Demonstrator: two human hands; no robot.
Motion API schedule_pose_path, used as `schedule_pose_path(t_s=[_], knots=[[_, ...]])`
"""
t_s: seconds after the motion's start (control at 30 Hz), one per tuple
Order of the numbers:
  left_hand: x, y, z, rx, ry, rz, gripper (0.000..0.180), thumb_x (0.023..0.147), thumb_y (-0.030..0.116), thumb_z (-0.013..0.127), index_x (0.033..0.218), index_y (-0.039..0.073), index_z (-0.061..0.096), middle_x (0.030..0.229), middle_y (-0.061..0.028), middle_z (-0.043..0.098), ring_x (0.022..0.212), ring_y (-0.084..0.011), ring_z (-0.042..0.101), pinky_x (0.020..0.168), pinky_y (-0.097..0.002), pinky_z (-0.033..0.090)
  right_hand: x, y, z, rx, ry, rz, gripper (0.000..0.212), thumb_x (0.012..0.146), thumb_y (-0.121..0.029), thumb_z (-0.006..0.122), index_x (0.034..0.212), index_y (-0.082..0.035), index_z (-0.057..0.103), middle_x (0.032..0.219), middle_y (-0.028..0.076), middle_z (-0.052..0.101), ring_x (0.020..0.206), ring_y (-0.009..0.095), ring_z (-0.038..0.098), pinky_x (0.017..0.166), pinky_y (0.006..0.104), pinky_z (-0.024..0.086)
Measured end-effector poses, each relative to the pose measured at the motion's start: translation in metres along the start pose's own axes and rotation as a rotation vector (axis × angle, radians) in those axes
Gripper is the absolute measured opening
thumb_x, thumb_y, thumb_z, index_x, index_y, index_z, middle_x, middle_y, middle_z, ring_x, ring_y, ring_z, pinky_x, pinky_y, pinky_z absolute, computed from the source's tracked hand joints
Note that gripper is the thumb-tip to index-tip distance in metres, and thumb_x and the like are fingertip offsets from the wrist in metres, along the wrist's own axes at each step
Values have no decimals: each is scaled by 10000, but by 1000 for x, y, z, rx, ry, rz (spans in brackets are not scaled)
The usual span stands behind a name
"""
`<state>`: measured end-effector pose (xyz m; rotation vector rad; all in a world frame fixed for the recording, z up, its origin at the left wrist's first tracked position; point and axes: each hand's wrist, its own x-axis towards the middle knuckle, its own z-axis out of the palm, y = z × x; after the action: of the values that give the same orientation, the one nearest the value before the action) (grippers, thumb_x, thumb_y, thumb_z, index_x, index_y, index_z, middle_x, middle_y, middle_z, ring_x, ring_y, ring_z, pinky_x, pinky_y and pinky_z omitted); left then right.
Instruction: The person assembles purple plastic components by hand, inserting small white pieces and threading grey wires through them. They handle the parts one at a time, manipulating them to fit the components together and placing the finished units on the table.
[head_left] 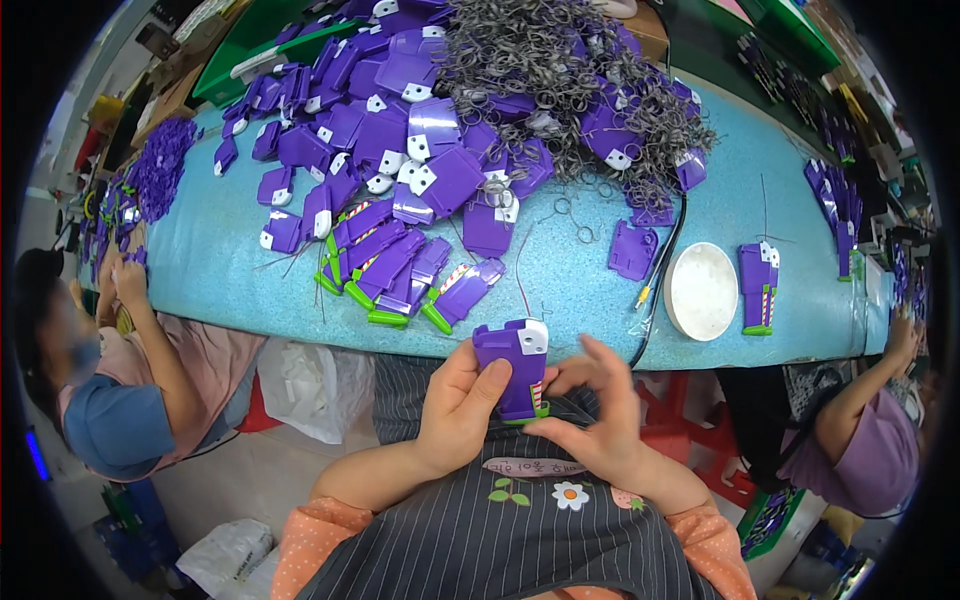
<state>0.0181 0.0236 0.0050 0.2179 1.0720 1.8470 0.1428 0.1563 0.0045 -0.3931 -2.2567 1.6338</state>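
Observation:
My left hand (462, 400) grips a purple plastic casing (513, 375) with a white two-holed corner, a striped strip and a green end. Its thumb presses on the casing's face. Beside the casing's right edge is my right hand (600, 410), fingers apart and thumb near the green end; whether a fingertip touches the casing I cannot tell. Just beyond, several purple casings with green ends (385, 262) lie in a row on the blue table (580, 320). A similar casing (759, 290) lies alone on the right.
Loose purple parts (340, 130) are heaped at the back, next to a tangle of grey wire rings (560, 80). A white round dish (701, 290) stands right of a black cable (672, 250). One person (130, 390) works at the left, another (860, 430) at the right.

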Motion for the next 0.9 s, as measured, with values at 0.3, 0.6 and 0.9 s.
schedule_pose_path(t_s=[0.3,0.6,0.9], knots=[[1,11,-8,135,-235,-218,353,924,10,433,1273,-34,399,1133,-95,561,1073,-127,546,883,-262,454,55,-39,-23,-568,-352,-256,681,621,-193,759,1187,72,488,993,144,514,900,303,534,774,367,457],[11,11,-21,99,-225,-137,411,886,-56,433,1291,-25,370,1166,-116,556,1056,-167,569,906,-303,465,58,-29,-24,-398,-122,-438,660,609,-137,798,1162,73,505,1029,163,543,870,298,580,714,346,498],[7,21,-19,-4,-86,-135,385,918,9,464,1287,6,356,1143,-148,573,1018,-228,607,832,-325,517,49,-3,-31,-723,-78,-255,628,651,-54,732,1222,38,489,1163,190,507,922,311,543,802,386,439]])
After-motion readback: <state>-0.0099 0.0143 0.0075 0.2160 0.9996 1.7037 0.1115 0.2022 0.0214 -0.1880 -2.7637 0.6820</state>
